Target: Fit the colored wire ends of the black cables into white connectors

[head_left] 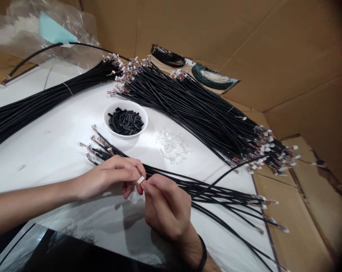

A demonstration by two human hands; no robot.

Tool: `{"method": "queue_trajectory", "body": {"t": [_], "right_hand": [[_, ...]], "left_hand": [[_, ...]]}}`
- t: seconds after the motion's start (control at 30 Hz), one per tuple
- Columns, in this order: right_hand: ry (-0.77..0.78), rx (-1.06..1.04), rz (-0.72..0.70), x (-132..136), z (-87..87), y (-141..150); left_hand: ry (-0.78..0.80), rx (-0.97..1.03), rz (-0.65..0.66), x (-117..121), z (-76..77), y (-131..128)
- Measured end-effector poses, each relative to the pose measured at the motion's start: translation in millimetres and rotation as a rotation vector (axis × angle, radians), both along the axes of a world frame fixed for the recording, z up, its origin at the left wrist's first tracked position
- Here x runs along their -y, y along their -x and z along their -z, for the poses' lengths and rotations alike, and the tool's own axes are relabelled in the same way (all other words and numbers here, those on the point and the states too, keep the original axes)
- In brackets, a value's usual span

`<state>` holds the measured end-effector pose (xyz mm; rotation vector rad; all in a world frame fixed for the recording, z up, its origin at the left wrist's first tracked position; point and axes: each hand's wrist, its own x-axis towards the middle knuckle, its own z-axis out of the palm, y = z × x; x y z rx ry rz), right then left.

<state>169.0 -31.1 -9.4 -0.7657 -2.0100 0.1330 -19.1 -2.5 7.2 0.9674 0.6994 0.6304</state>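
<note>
A small white connector [141, 180] is pinched between my two hands, just above the table's near side. My left hand [114, 174] is closed, with its thumb and forefinger on the connector's left side. From the right, the closed fingertips of my right hand [168, 206] press against the connector's lower edge; any wire inside them is hidden. Behind both hands lies a loose bunch of black cables [216, 190], with coloured wires and white connectors at the ends. One curved black cable [224, 175] rises from behind my right hand; whether I hold it is unclear.
A white bowl [105, 122] of short black tube pieces stands beyond my hands. Beside it is a pile of small white pieces [173, 146]. Large black cable bundles [182, 102] [46, 92] lie farther back. Cardboard walls [216, 30] and a plastic bag [82, 30] border the table.
</note>
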Motion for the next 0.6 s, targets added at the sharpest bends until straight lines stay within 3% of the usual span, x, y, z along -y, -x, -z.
{"method": "queue_trajectory", "body": {"t": [0.6], "right_hand": [[-0.066, 0.055, 0.02, 1.4, -2.5, -2.8]], "left_hand": [[-0.134, -0.021, 0.076, -3.6, -5.4, 2.4]]}}
